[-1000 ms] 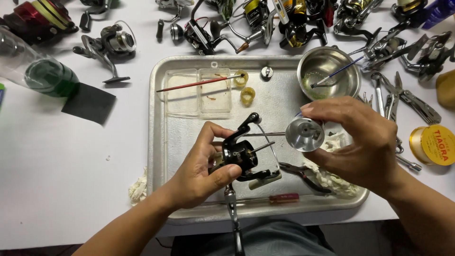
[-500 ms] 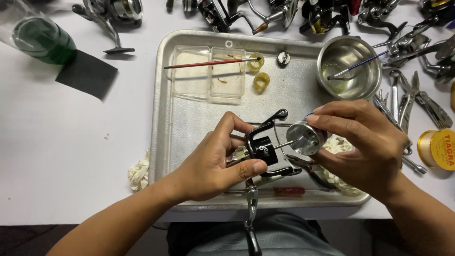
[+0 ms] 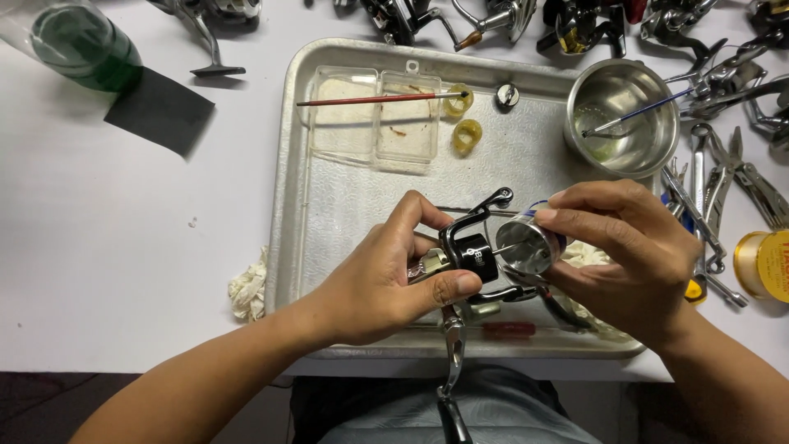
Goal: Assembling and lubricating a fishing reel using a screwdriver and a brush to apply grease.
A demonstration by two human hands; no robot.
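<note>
I see my left hand (image 3: pixel 386 279) wrapped around a black reel (image 3: pixel 470 251), thumb pressed on its body, held just above the near part of a metal tray (image 3: pixel 296 197); the reel's handle (image 3: pixel 451 362) hangs past the tray's near edge. My right hand (image 3: pixel 633 255) pinches a silver spool (image 3: pixel 526 245) with its fingertips, right at the reel's thin shaft. Inside the tray, toward its far edge, a clear plastic box (image 3: pixel 374 123) lies open with a red brush (image 3: pixel 378 99) across it, two yellow rings (image 3: pixel 467 136) beside that, and a steel bowl (image 3: pixel 622 115) in the far right corner holding a little liquid and a blue-handled brush (image 3: pixel 633 113). A red screwdriver (image 3: pixel 509 330) lies near the tray's near edge. The white counter (image 3: pixel 123 247) carries a black sheet (image 3: pixel 159 108) and a green bottle (image 3: pixel 82 48) at the far left, a crumpled rag (image 3: pixel 246 284) by the tray's left side, pliers (image 3: pixel 715 197) at the right. More reels along the far edge are cut off, and my right hand hides what lies beneath it.
</note>
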